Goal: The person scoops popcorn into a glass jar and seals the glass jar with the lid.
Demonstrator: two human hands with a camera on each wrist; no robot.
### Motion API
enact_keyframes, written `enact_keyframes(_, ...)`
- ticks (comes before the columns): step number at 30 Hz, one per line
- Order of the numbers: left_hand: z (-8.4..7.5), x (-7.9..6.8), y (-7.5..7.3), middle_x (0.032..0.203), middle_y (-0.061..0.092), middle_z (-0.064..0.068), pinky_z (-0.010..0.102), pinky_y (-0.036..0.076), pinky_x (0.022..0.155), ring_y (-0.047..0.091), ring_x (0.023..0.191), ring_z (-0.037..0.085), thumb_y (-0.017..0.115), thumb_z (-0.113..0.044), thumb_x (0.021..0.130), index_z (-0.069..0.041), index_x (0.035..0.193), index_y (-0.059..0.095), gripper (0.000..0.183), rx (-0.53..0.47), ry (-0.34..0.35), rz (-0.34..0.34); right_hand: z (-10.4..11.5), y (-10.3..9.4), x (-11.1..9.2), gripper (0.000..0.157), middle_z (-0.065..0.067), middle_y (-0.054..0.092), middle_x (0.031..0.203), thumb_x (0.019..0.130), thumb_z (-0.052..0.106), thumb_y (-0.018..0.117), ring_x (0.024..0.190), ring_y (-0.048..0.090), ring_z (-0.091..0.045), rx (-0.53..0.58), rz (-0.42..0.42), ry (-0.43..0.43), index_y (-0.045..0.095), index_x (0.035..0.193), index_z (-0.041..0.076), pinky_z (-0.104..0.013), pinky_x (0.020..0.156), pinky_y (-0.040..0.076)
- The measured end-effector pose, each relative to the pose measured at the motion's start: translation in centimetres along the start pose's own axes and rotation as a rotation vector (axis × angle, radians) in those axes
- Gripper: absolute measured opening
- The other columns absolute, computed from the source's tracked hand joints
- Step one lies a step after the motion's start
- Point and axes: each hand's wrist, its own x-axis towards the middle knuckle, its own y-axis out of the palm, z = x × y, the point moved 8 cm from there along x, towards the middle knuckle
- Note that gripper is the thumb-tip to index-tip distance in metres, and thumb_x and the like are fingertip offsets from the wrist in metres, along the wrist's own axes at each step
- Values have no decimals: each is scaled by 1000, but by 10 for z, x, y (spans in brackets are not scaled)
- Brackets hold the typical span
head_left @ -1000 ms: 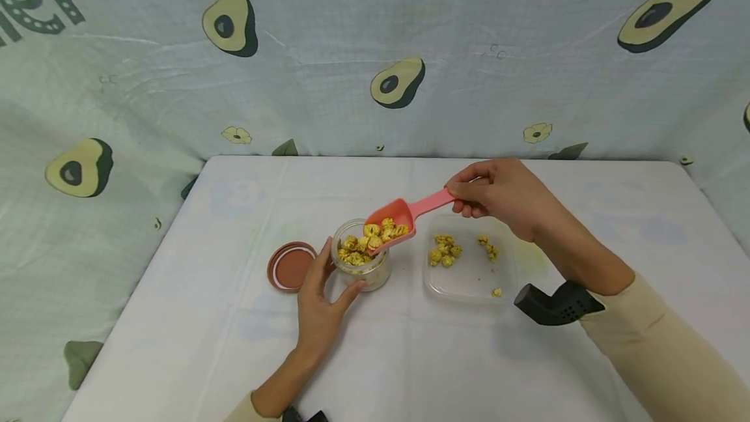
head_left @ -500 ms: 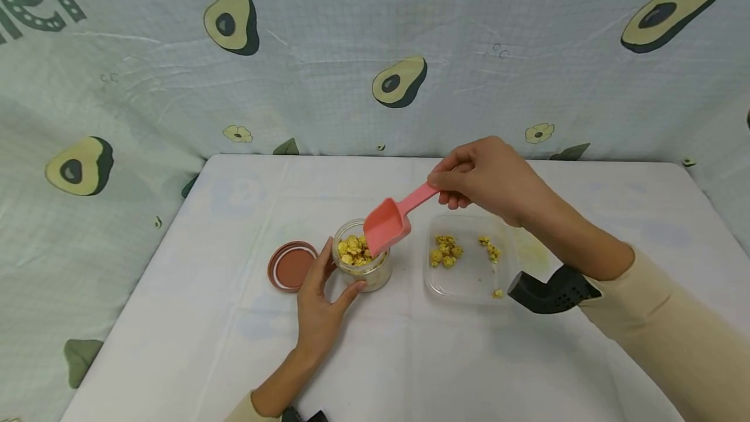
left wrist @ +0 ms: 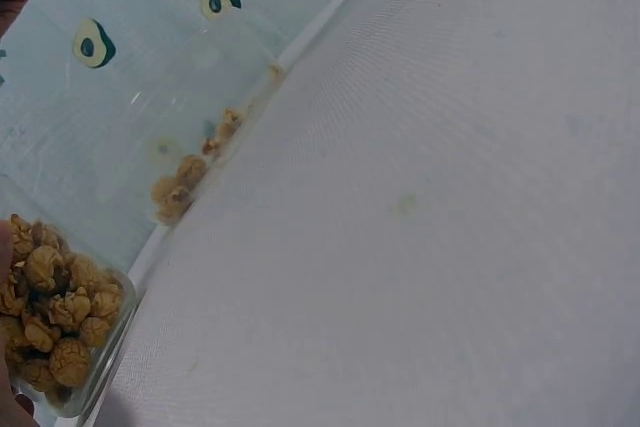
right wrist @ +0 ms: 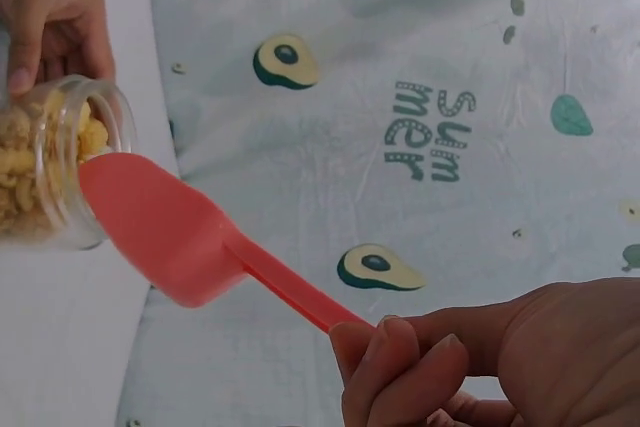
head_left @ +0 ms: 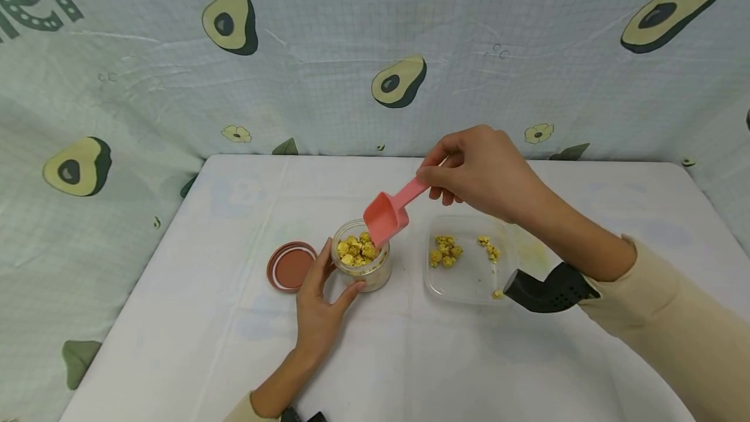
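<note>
My right hand [head_left: 477,171] pinches the handle end of a pink scoop [head_left: 385,216]. The scoop's bowl tilts down over the mouth of a clear jar [head_left: 375,273], and no popcorn shows in it. Yellow popcorn [head_left: 354,249] fills the jar, as the left wrist view also shows through the wall [left wrist: 62,312]. Around the jar's side curl the thumb and fingers of my left hand [head_left: 321,311]. In the right wrist view the scoop [right wrist: 165,227] has its tip at the jar's rim [right wrist: 100,127].
A clear plastic container [head_left: 469,285] right of the jar holds several popcorn pieces [head_left: 446,251] and crumbs. Left of the jar lies a reddish-brown lid [head_left: 291,267], partly behind my left hand. A white cloth [head_left: 234,357] covers the table; a printed curtain [head_left: 328,51] hangs behind.
The scoop has tipped steeply, and the popcorn in it has dropped into the jar. My right hand has risen and shifted left. My left hand stays on the jar.
</note>
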Motion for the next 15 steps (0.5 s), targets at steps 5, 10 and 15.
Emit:
enact_keyframes(5, 0, -1, 0, 138, 50, 15, 29, 38, 105, 52, 119, 24, 80, 9, 70, 0, 144, 38, 86, 20, -7, 2, -18, 1, -5, 14, -2, 68, 72, 91, 22, 66, 65, 62, -20, 24, -13, 33, 69, 93, 9, -33, 61, 51)
enact_keyframes(10, -6, 1, 0, 138, 49, 17, 31, 39, 104, 50, 122, 22, 78, 10, 72, 3, 143, 39, 81, 12, -51, 5, -41, 0, -14, 19, -6, 69, 75, 92, 25, 65, 67, 63, -21, 134, -18, 63, 67, 97, 7, -32, 64, 55)
enact_keyframes(15, 0, 0, -4, 134, 51, 11, 30, 45, 98, 49, 120, 22, 76, 10, 74, -5, 141, 45, 75, -25, -39, -27, -69, -7, -30, 28, -11, 69, 82, 93, 28, 64, 68, 62, -23, 282, -69, 75, 64, 104, 2, -29, 63, 55)
